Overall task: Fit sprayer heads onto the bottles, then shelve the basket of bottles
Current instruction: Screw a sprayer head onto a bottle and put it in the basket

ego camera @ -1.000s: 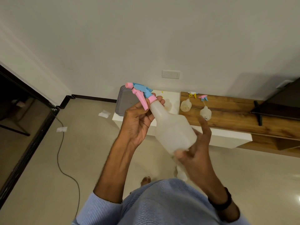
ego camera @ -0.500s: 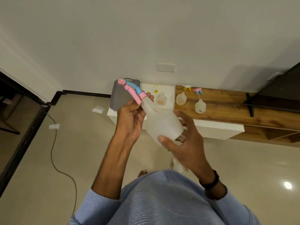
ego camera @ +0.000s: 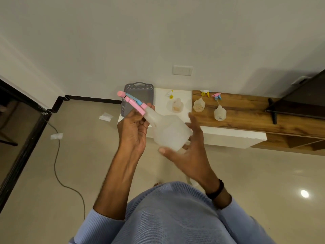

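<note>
I hold a translucent white bottle [ego camera: 169, 132] tilted in front of me, with a pink and blue sprayer head [ego camera: 132, 101] on its neck. My left hand [ego camera: 134, 128] grips the sprayer head and the bottle's neck. My right hand [ego camera: 186, 148] cups the bottle's base with thumb and fingers spread. Further off, three bottles stand on the low unit: one [ego camera: 177, 105] on the white top, two [ego camera: 199, 104] [ego camera: 219, 112] on the wood. Loose sprayer heads lie behind them: yellow-white [ego camera: 170, 94], yellow [ego camera: 205, 93], pink-blue [ego camera: 217, 96]. A grey basket [ego camera: 129, 95] sits at the unit's left end.
The low white and wood unit [ego camera: 246, 113] runs along the wall, with a shelf opening [ego camera: 299, 143] at the lower right. A dark TV [ego camera: 302, 101] stands at the right. A cable [ego camera: 58, 166] and paper scraps [ego camera: 56, 136] lie on the tiled floor. A dark doorframe [ego camera: 22, 138] is at the left.
My right hand has shifted round the bottle's base, from fingers over its side to cupping it underneath. The bottle has turned slightly; my view has moved closer to the unit.
</note>
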